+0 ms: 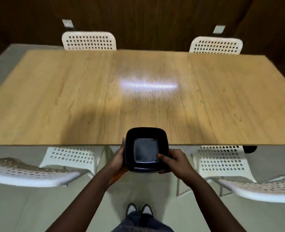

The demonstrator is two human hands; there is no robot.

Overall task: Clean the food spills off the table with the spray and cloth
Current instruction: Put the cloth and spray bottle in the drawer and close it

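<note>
Desk [71, 101] is light wood with a bright glare streak at centre; picture too blurred to make out spills. Black square bowl [146, 149] sits over the near desk edge, held from both sides. Left hand [117, 160] cups its left wall, fingers curled on it. Right hand [175, 162] grips the right rim, thumb inside the bowl. White perforated chairs [89, 41] sit at far and near sides. Shoes [139, 210] on pale floor below.
</note>
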